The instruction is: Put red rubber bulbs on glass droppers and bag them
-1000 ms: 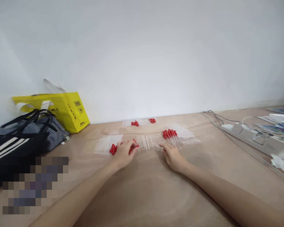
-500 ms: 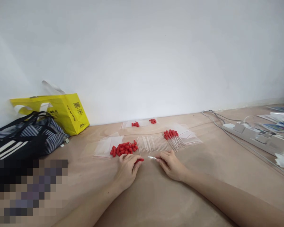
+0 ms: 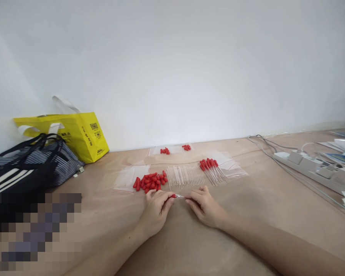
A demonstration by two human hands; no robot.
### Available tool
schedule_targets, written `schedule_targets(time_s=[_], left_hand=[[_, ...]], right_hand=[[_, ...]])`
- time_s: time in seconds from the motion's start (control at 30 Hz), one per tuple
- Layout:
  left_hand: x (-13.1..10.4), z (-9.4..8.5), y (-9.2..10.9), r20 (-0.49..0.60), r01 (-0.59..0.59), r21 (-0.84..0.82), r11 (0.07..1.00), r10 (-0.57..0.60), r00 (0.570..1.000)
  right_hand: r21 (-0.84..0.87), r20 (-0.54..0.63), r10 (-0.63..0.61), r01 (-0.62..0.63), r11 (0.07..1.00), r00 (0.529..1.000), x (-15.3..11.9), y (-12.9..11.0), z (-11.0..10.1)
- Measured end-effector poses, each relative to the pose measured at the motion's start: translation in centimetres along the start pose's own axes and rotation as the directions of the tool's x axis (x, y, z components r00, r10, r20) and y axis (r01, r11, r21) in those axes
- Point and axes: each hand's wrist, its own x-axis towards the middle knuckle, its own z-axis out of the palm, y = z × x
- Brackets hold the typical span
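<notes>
Many red bulbs [image 3: 149, 180] lie heaped just beyond the left hand [image 3: 155, 211], whose fingers pinch a single bulb [image 3: 173, 196]. A clear tube [image 3: 179, 196] meets that bulb in the gap between the hands. Loose tubes [image 3: 185, 176] lie in a row beyond. The right hand [image 3: 205, 207], apart from the left, grips the tube's other end. Bulb-tipped tubes [image 3: 210, 165] rest beyond it, left of a white power strip [image 3: 287, 159].

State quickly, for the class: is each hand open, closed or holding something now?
Left hand: closed, holding a red bulb.
Right hand: closed, holding a thin clear tube, its far end at the bulb.
</notes>
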Motion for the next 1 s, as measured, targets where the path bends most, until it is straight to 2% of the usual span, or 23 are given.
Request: schedule_targets(time_s=[0.2,0.4,0.57,0.8,1.0], left_hand=[[0.01,-0.2,0.09,0.006,0.013,0.004,1.0,-0.013,1.0],[-0.2,-0.26,0.13,0.036,-0.113,0.036,0.993,0.112,0.993],[-0.39,-0.31,0.7,0.011,-0.162,0.053,0.985,0.162,0.987],[-0.58,-0.28,0.97,0.027,-0.189,0.085,0.978,0.187,0.982],[-0.33,-0.53,0.64,0.007,-0.223,0.147,0.964,0.224,0.975]], right_hand=[[-0.067,0.006,-0.076,0.076,0.995,0.997,0.08,0.21,-0.11],[-0.199,0.028,-0.199,0.201,0.959,0.98,0.1,0.75,-0.47],[-0.139,-0.006,-0.203,0.201,0.97,0.979,-0.02,0.28,-0.27],[-0.138,0.017,-0.215,0.215,0.967,0.976,-0.01,0.21,0.32],[-0.118,0.042,-0.19,0.194,0.974,0.981,0.35,0.32,-0.38]])
